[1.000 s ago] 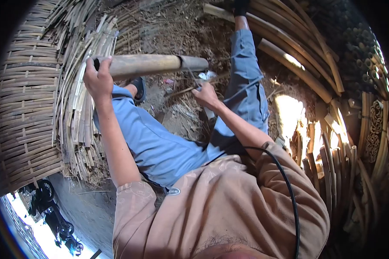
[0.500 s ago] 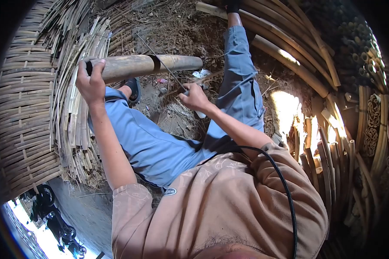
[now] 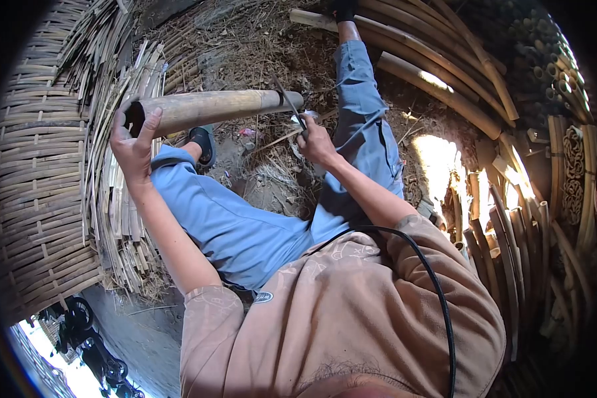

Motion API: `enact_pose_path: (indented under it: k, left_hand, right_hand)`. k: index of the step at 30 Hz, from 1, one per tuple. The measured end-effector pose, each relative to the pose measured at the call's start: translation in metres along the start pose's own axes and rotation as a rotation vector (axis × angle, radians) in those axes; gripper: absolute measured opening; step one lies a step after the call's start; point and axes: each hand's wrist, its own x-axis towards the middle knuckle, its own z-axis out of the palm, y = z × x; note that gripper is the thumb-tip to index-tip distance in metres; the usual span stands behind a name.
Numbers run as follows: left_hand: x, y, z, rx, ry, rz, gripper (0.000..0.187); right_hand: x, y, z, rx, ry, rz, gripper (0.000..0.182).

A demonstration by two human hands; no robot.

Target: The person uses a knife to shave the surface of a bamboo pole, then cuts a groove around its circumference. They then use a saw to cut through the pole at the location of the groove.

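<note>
**Op:** Bamboo is what I'm working: a thick bamboo culm [image 3: 212, 107] held level above my knees. My left hand [image 3: 132, 142] is cupped round its hollow near end, thumb up along the rim, fingers wrapped underneath.

**Spotter:** And the right?

**Op:** My right hand [image 3: 315, 142] is closed on the handle of a thin blade [image 3: 286, 101]. The blade stands up across the culm's far end and, as far as I can see, touches it there. How deep it sits I cannot tell.

**Spotter:** So what step is this?

**Op:** I judge it as cutting or scoring at the far end, with the left hand steadying or turning the piece. No split shows along its length.

**Spotter:** What does the next move need?

**Op:** A firm hold at the near end so the culm doesn't roll, and the edge kept square and pointed away from my blue trousers [image 3: 245, 225] just beneath. Split strips [image 3: 123, 199] and a woven basket [image 3: 36, 179] lie to my left, whole poles [image 3: 444, 86] to my right.
</note>
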Motion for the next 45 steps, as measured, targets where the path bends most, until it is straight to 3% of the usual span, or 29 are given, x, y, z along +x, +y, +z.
enact_pose_path:
  k: [3, 6, 8, 10, 14, 16, 20, 22, 24, 26, 31, 34, 39, 42, 44, 45]
  left_hand:
    - [0.001, 0.006, 0.002, 0.16, -0.013, 0.08, 0.041]
    - [0.001, 0.004, 0.007, 0.151, -0.018, 0.095, 0.038]
    - [0.0, 0.003, 0.006, 0.136, -0.024, 0.069, 0.036]
    - [-0.001, 0.002, 0.008, 0.075, -0.041, 0.039, 0.034]
    - [0.0, -0.008, 0.008, 0.089, 0.019, 0.0, 0.03]
    - [0.001, -0.009, 0.01, 0.107, 0.053, -0.094, 0.029]
    - [0.0, -0.006, 0.015, 0.057, 0.073, -0.115, 0.029]
    - [-0.001, -0.004, 0.014, 0.101, 0.071, -0.068, 0.03]
    - [0.0, -0.012, 0.011, 0.107, 0.07, -0.038, 0.03]
    - [-0.002, -0.011, 0.011, 0.115, 0.069, -0.019, 0.031]
    - [-0.004, -0.003, 0.015, 0.131, 0.08, -0.031, 0.031]
    - [-0.004, -0.004, 0.015, 0.099, 0.053, 0.03, 0.03]
    - [-0.004, -0.004, 0.012, 0.135, 0.013, 0.073, 0.033]
    - [-0.007, 0.005, 0.015, 0.112, -0.032, 0.128, 0.037]
    - [-0.006, 0.006, 0.014, -0.137, -0.129, 0.077, 0.048]
    - [-0.005, 0.013, 0.018, -0.206, -0.143, 0.089, 0.049]
  right_hand:
    - [0.006, -0.024, 0.003, 0.126, -0.034, 0.268, 0.051]
    - [0.006, -0.057, -0.007, 0.226, -0.075, 0.331, 0.045]
    - [-0.015, -0.078, -0.008, 0.321, 0.062, -0.002, 0.03]
    - [-0.028, -0.075, -0.004, 0.235, 0.048, -0.275, 0.025]
    - [-0.029, -0.051, 0.006, 0.257, -0.075, 0.152, 0.019]
    - [-0.019, -0.043, 0.015, 0.195, -0.017, 0.084, 0.02]
    - [-0.022, -0.105, -0.011, 0.189, -0.104, 0.095, 0.021]
    - [-0.031, -0.096, -0.002, 0.139, 0.032, -0.209, 0.019]
    - [-0.034, -0.082, -0.002, 0.086, 0.032, -0.189, 0.017]
    - [-0.014, -0.055, 0.004, 0.139, -0.109, 0.093, 0.021]
    - [-0.016, -0.09, -0.014, 0.139, -0.099, 0.015, 0.02]
    - [-0.028, -0.089, -0.003, 0.115, 0.08, -0.305, 0.013]
    - [0.028, -0.001, 0.011, -0.164, -0.163, 0.086, 0.022]
    - [0.017, -0.034, -0.016, -0.116, -0.115, -0.047, 0.023]
    - [-0.004, -0.069, -0.028, 0.052, -0.144, -0.063, 0.02]
    - [-0.013, -0.072, -0.025, 0.112, -0.045, -0.2, 0.014]
